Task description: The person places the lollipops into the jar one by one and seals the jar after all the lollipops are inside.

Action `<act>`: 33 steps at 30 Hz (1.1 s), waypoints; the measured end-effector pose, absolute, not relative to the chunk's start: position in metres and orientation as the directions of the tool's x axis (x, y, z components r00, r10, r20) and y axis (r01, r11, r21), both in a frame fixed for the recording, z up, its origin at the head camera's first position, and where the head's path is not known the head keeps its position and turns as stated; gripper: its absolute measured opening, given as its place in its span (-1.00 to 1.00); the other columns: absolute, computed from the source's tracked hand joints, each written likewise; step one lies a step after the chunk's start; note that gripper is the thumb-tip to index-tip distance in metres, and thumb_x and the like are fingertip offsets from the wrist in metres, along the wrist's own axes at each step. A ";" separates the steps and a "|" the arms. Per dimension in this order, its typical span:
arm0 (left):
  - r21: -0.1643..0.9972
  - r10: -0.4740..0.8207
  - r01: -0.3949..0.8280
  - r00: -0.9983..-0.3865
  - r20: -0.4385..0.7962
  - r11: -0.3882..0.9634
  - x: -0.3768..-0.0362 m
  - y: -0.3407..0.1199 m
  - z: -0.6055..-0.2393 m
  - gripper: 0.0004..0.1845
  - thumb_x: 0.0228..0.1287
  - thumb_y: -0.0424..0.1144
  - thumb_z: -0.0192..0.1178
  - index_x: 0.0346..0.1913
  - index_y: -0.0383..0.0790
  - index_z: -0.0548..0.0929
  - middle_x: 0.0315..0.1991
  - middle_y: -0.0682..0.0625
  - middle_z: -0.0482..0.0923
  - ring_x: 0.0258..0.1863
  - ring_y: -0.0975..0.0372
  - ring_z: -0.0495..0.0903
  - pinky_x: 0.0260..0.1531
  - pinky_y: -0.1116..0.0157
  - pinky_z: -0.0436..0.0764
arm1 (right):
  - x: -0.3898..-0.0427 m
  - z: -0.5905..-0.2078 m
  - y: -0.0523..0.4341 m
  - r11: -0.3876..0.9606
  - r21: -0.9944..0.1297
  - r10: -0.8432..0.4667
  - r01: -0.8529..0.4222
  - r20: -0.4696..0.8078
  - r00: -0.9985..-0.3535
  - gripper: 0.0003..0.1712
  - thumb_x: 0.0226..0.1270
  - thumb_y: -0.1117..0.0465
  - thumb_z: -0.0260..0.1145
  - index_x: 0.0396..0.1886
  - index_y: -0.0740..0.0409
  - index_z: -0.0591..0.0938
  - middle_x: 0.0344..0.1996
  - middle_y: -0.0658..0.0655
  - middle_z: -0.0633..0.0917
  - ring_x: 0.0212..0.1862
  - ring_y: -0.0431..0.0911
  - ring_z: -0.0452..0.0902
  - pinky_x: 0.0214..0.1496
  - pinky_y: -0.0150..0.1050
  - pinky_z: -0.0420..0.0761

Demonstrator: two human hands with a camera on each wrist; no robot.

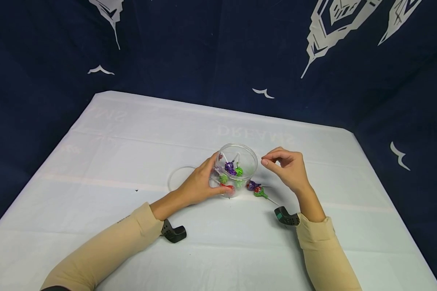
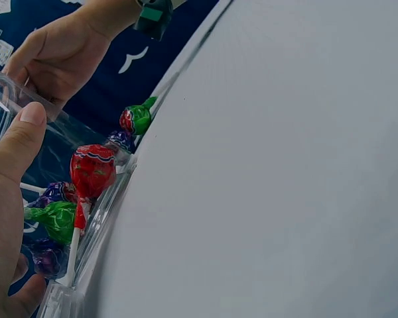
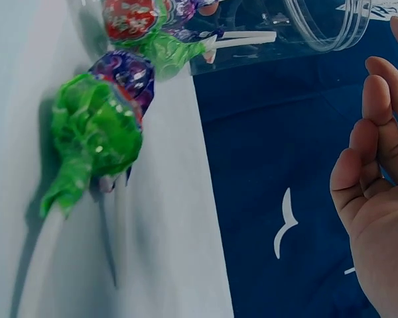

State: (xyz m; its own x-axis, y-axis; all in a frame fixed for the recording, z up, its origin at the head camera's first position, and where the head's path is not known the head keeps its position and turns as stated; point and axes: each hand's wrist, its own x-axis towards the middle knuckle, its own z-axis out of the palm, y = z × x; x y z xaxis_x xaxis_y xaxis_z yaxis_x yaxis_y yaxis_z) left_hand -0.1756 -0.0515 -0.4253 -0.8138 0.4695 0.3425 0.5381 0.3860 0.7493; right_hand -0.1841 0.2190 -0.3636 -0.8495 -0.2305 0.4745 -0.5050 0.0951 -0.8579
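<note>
A clear plastic jar [image 1: 245,157] stands on the white table, slightly tilted, with several wrapped lollipops inside: purple [image 1: 230,167], green [image 1: 238,171] and red [image 2: 93,171]. My left hand [image 1: 202,182] grips the jar's left side, thumb [image 2: 21,142] on its wall. My right hand [image 1: 282,165] hovers just right of the jar's rim, fingers loosely curled and holding nothing [image 3: 375,199]. Beside the jar's base two lollipops lie on the table, a purple one [image 1: 253,185] and a green one [image 1: 260,192], which fill the right wrist view [image 3: 96,132].
A clear round lid [image 1: 175,178] lies flat on the table just behind my left hand. The white tablecloth [image 1: 131,137] covers the whole table. A dark blue patterned cloth [image 1: 204,48] hangs behind and around the table's edges.
</note>
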 end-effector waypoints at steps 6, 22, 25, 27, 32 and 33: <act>0.743 0.469 0.542 -0.813 0.346 0.391 -0.176 -0.052 -0.425 0.17 0.03 0.03 0.53 0.55 -0.25 0.00 0.42 -0.21 0.25 0.38 0.02 0.31 0.35 0.08 0.29 | -0.181 -0.369 0.223 0.134 -0.858 -0.245 -0.496 0.457 -0.855 -0.89 0.10 0.67 0.34 -0.40 0.49 0.69 -0.40 0.01 0.72 -0.27 -0.12 0.51 -0.24 -0.36 0.48; 0.739 0.465 0.545 -0.813 0.351 0.396 -0.175 -0.051 -0.425 0.16 0.02 0.02 0.53 0.54 -0.25 0.02 0.40 -0.21 0.28 0.36 0.02 0.34 0.34 0.08 0.31 | -0.169 -0.382 0.232 0.190 -0.857 -0.237 -0.479 0.434 -0.869 -0.93 0.09 0.66 0.35 -0.40 0.55 0.66 -0.40 -0.03 0.72 -0.34 -0.17 0.47 -0.29 -0.39 0.43; 0.736 0.464 0.551 -0.810 0.358 0.393 -0.175 -0.051 -0.425 0.15 0.03 0.02 0.53 0.54 -0.26 0.03 0.40 -0.21 0.28 0.36 0.01 0.33 0.34 0.07 0.32 | -0.166 -0.383 0.233 0.195 -0.855 -0.238 -0.481 0.435 -0.869 -0.93 0.10 0.65 0.35 -0.40 0.55 0.66 -0.40 -0.03 0.72 -0.34 -0.18 0.47 -0.29 -0.40 0.44; 0.733 0.464 0.553 -0.810 0.360 0.397 -0.175 -0.051 -0.425 0.15 0.03 0.02 0.53 0.54 -0.27 0.03 0.40 -0.21 0.28 0.37 0.02 0.32 0.34 0.08 0.31 | -0.164 -0.385 0.234 0.204 -0.854 -0.237 -0.478 0.431 -0.871 -0.93 0.10 0.65 0.35 -0.41 0.54 0.67 -0.40 -0.03 0.72 -0.33 -0.18 0.48 -0.29 -0.40 0.44; 0.730 0.466 0.550 -0.811 0.353 0.405 -0.176 -0.051 -0.426 0.16 0.03 0.04 0.53 0.54 -0.26 0.02 0.41 -0.20 0.27 0.38 0.03 0.31 0.35 0.09 0.30 | -0.159 -0.390 0.237 0.212 -0.853 -0.224 -0.476 0.432 -0.874 -0.90 0.07 0.69 0.34 -0.41 0.53 0.67 -0.41 -0.03 0.72 -0.33 -0.18 0.48 -0.28 -0.40 0.44; 0.731 0.467 0.550 -0.812 0.352 0.405 -0.176 -0.051 -0.425 0.16 0.03 0.04 0.53 0.54 -0.26 0.02 0.41 -0.20 0.27 0.38 0.03 0.31 0.35 0.09 0.31 | -0.158 -0.391 0.238 0.212 -0.853 -0.222 -0.477 0.433 -0.874 -0.89 0.07 0.69 0.33 -0.42 0.53 0.67 -0.41 -0.03 0.72 -0.33 -0.18 0.48 -0.28 -0.40 0.44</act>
State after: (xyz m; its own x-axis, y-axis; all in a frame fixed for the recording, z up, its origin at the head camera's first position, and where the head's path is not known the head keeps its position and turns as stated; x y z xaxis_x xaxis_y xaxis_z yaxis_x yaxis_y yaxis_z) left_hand -0.1755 -0.0514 -0.4255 -0.8115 0.4667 0.3517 0.5496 0.4051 0.7307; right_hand -0.1580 0.2380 -0.3907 -0.8737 -0.2217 0.4330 -0.4766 0.2118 -0.8532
